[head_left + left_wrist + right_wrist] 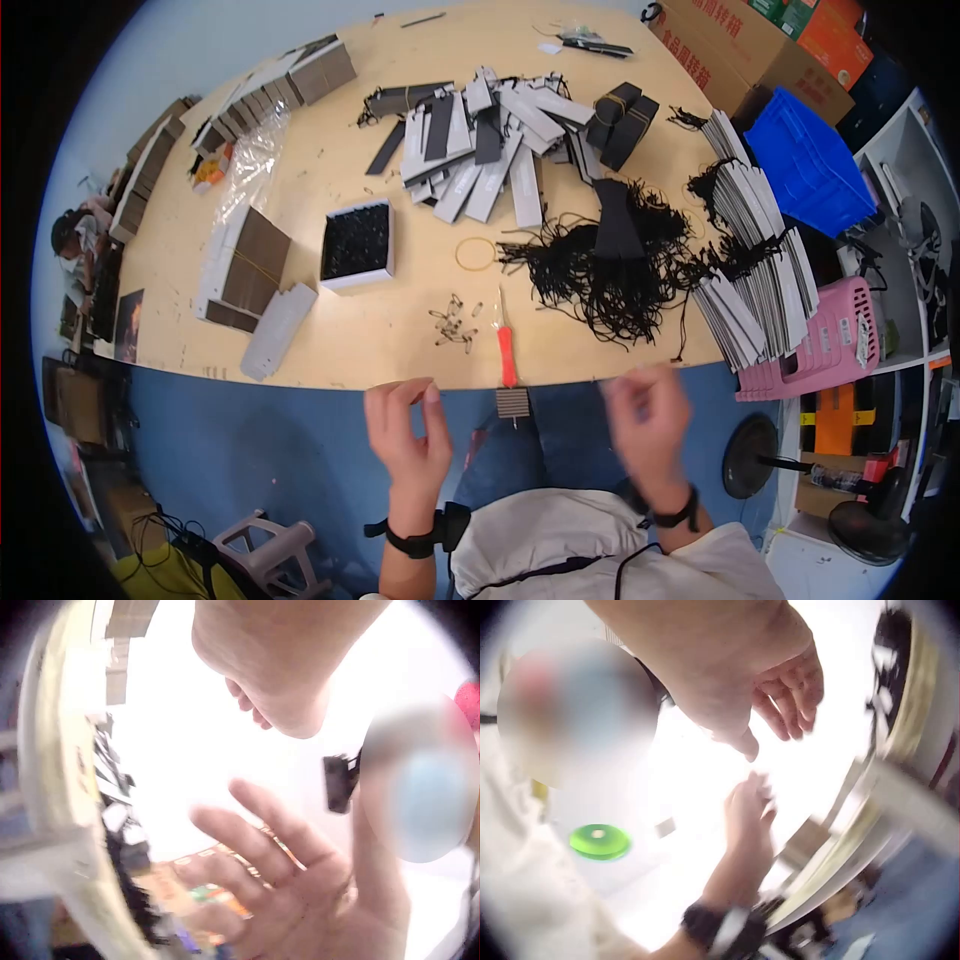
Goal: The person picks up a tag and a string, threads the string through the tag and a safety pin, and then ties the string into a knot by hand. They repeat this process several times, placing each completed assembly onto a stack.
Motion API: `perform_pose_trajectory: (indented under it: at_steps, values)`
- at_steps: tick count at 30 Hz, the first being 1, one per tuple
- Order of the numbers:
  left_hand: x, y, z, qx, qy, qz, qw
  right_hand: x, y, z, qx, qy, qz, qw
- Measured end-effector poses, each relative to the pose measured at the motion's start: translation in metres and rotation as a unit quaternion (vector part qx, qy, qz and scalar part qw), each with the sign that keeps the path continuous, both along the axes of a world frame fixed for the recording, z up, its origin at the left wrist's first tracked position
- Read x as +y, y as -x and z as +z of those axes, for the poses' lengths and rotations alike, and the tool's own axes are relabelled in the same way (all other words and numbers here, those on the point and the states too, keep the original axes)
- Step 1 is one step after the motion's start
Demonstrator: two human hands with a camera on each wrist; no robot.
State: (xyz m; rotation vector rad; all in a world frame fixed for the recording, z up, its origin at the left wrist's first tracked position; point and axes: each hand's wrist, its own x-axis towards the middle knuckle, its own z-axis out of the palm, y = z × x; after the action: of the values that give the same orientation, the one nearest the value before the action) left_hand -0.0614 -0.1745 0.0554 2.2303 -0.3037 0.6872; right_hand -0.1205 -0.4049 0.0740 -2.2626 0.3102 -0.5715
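Right hand (652, 425) blurred, fingers (667, 388) indistinct

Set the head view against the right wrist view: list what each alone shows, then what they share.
Only the head view shows the white square box filled with small black pieces, the blue plastic crate and the pink plastic basket.

Only the right wrist view shows the bright green round object.

Both show the left hand, the right hand, the black band on the left wrist and off-white clothing.
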Motion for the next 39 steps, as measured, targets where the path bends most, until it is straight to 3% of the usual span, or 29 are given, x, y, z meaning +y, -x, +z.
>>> perform_pose_trajectory:
  at_steps: [1, 2, 4, 6, 13, 15, 19, 21, 23, 26, 28, 29, 31, 32, 33, 36, 39]
  values:
    - [0.0, -0.006, -0.01, 0.019, -0.006, 0.008, 1.0, -0.022, -0.01, 0.003, 0.047, 0.024, -0.059, 0.997]
    - [-0.002, -0.01, -0.017, 0.012, -0.012, 0.012, 1.0, -0.038, -0.016, 0.0, 0.049, 0.054, -0.047, 0.996]
    - [-0.009, -0.018, -0.025, 0.106, 0.004, 0.014, 0.994, -0.048, -0.024, -0.01, 0.046, 0.078, -0.033, 0.995]
    - [-0.018, -0.023, -0.025, 0.089, -0.016, 0.032, 0.995, -0.048, -0.026, -0.016, 0.087, 0.121, -0.006, 0.989]
    - [-0.022, -0.037, -0.022, 0.103, -0.08, 0.083, 0.988, -0.052, -0.032, 0.021, 0.058, -0.008, 0.026, 0.998]
    - [-0.022, -0.038, -0.022, 0.116, -0.095, 0.084, 0.985, -0.054, -0.031, 0.038, 0.099, 0.033, 0.022, 0.994]
    - [-0.018, -0.038, -0.025, 0.152, -0.068, 0.08, 0.983, -0.058, -0.031, -0.004, 0.103, 0.15, 0.047, 0.982]
    - [-0.017, -0.036, -0.028, 0.141, -0.055, 0.072, 0.986, -0.052, -0.034, -0.012, 0.119, 0.038, 0.056, 0.991]
    - [-0.015, -0.034, -0.029, 0.118, 0.088, 0.052, 0.988, -0.051, -0.035, -0.008, 0.1, 0.074, 0.053, 0.991]
    - [-0.01, -0.029, -0.02, 0.156, 0.182, 0.036, 0.97, -0.053, -0.039, 0.027, 0.112, 0.008, 0.071, 0.991]
    - [-0.009, -0.024, -0.026, 0.143, 0.221, 0.018, 0.965, -0.054, -0.04, 0.048, -0.123, -0.105, 0.124, 0.979]
    - [-0.008, -0.022, -0.028, 0.132, 0.256, 0.0, 0.958, -0.057, -0.037, 0.057, -0.124, -0.103, 0.125, 0.979]
    - [-0.012, -0.013, -0.028, 0.155, 0.275, -0.013, 0.949, -0.064, -0.032, 0.068, -0.181, -0.379, 0.197, 0.886]
    - [-0.015, -0.007, -0.026, 0.178, 0.292, -0.027, 0.939, -0.06, -0.029, 0.068, -0.214, -0.435, 0.188, 0.854]
    - [-0.017, -0.003, -0.025, 0.178, 0.292, -0.024, 0.939, -0.058, -0.025, 0.066, -0.213, -0.436, 0.19, 0.853]
    - [-0.026, 0.011, -0.019, 0.236, 0.326, -0.084, 0.912, -0.051, -0.008, 0.057, -0.279, -0.485, 0.26, 0.787]
    - [-0.037, 0.025, -0.007, 0.273, 0.371, -0.125, 0.878, -0.035, -0.002, 0.046, -0.181, -0.422, 0.348, 0.817]
